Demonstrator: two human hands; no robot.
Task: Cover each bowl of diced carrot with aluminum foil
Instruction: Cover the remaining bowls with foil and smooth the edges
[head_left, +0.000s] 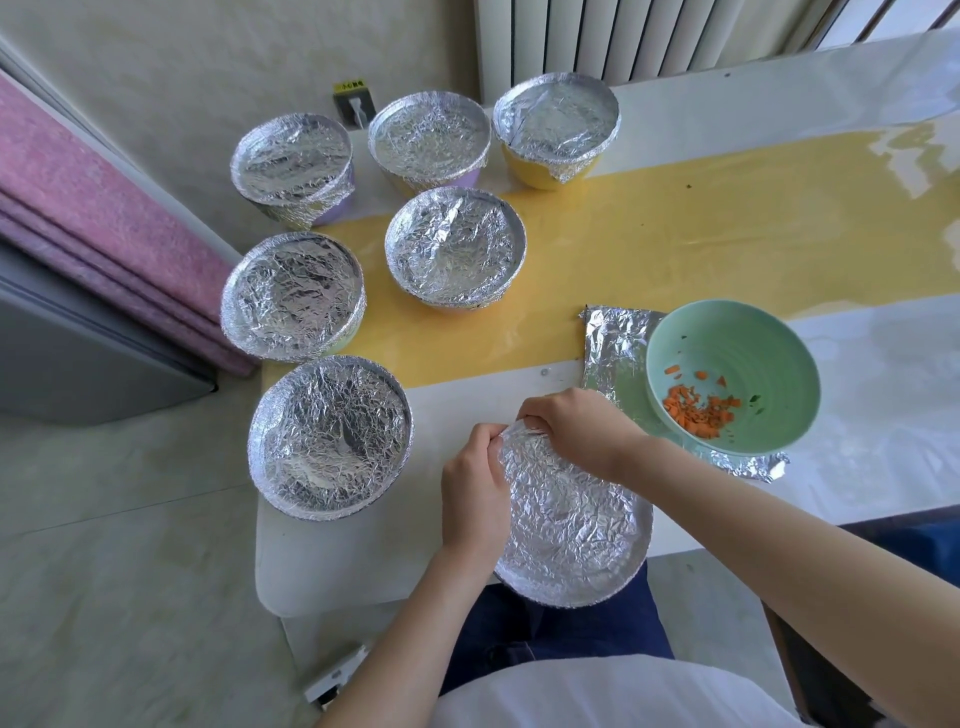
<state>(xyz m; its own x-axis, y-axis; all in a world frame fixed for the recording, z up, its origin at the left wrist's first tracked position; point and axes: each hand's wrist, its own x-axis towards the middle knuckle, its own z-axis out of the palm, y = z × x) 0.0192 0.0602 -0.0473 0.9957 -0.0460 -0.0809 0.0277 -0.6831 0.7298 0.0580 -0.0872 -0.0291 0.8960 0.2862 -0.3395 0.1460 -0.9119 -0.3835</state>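
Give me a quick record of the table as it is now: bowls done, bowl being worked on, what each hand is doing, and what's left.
Done: six foil-covered bowls, left and back of the table
In progress: near bowl, foil cover pressed over it
Left hand: pinches the foil cover at the far rim
Right hand: pinches it alongside
Left to do: green bowl of diced carrot, uncovered, on a foil sheet

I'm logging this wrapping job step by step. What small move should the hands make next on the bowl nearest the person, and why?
Probably press the bunched foil down over the far rim. The left hand and right hand pinch a raised fold of it there, while the rest of that rim looks tucked.
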